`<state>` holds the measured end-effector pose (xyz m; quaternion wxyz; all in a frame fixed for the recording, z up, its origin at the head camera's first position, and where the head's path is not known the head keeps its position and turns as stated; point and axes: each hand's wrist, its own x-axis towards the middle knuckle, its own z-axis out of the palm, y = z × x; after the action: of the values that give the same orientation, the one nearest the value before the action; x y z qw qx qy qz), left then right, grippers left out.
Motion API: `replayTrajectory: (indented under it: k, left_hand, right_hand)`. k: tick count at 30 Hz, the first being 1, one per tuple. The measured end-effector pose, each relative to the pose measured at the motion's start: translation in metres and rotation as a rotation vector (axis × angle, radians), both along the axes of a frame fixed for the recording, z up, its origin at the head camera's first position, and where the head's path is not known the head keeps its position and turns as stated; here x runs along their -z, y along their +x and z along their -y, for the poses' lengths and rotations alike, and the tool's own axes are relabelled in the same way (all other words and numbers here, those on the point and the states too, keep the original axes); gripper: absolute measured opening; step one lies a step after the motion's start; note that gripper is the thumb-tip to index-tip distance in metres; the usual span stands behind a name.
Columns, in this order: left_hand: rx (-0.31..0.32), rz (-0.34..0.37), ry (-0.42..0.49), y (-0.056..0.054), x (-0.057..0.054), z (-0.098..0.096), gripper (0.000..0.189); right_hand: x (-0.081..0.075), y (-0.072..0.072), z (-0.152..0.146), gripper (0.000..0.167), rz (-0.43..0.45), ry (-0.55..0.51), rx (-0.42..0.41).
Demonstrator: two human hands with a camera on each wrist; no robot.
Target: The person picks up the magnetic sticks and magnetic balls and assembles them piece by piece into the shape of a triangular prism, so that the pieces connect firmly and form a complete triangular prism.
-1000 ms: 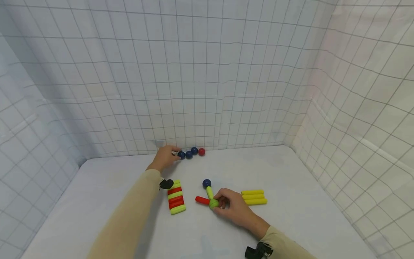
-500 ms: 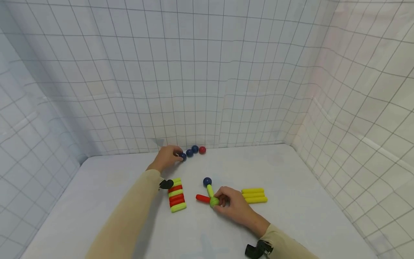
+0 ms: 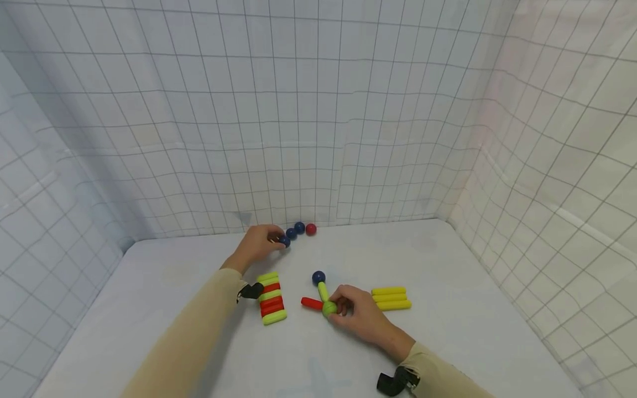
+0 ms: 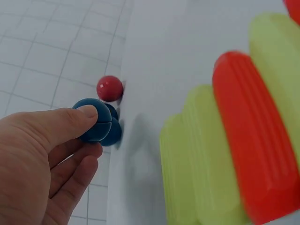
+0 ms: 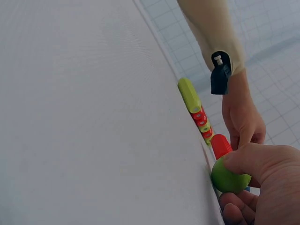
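Note:
At the back of the table my left hand [image 3: 256, 244] pinches a blue ball [image 4: 96, 133] between thumb and fingers, seen closely in the left wrist view. Beside it lie two more blue balls [image 3: 291, 233] and a red ball [image 3: 311, 229]. Nearer the middle, my right hand [image 3: 363, 316] holds a green ball [image 3: 329, 309] by thumb and fingertips. From that ball a red stick [image 3: 311, 303] points left. A lime stick [image 3: 323, 291] runs away from it to another blue ball [image 3: 318, 277]. Part of the green ball is hidden by the right thumb in the right wrist view.
A row of lime and red sticks [image 3: 272, 303] lies under the left wrist. Three yellow sticks [image 3: 391, 298] lie to the right of the right hand. White cloth walls [image 3: 298, 138] with a dark grid enclose the table at the back and sides.
My left hand has taken the leftmost blue ball a little to the right and toward me, out of line with the others. The right hand keeps its hold on the green ball.

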<state>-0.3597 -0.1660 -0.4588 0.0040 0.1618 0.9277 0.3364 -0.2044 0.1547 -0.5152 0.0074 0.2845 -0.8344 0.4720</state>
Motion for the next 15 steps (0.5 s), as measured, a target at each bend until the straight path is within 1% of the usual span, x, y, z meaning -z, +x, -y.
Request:
replayTrajectory:
  k: [4,7,11,13,15]
  left_hand:
    - [0.041,0.01,0.015,0.018,-0.005,-0.007,0.037]
    - [0.095,0.029,0.008,0.037,-0.009,-0.012,0.037]
    - [0.17,0.056,0.0,0.061,-0.016,-0.014,0.035]
    - [0.193,0.074,-0.002,0.07,-0.018,-0.014,0.034]
    - [0.206,0.094,-0.004,0.077,-0.019,-0.014,0.033]
  right_hand:
    - [0.0,-0.001,0.0,0.033,-0.009,0.002,-0.001]
    - [0.0,-0.001,0.0,0.032,-0.008,0.006,-0.001]
    - [0.0,-0.001,0.001,0.032,-0.005,0.008,-0.002]
    - [-0.001,0.0,0.0,0.032,-0.002,0.01,0.0]
    - [-0.002,0.0,0.0,0.032,-0.003,0.013,0.005]
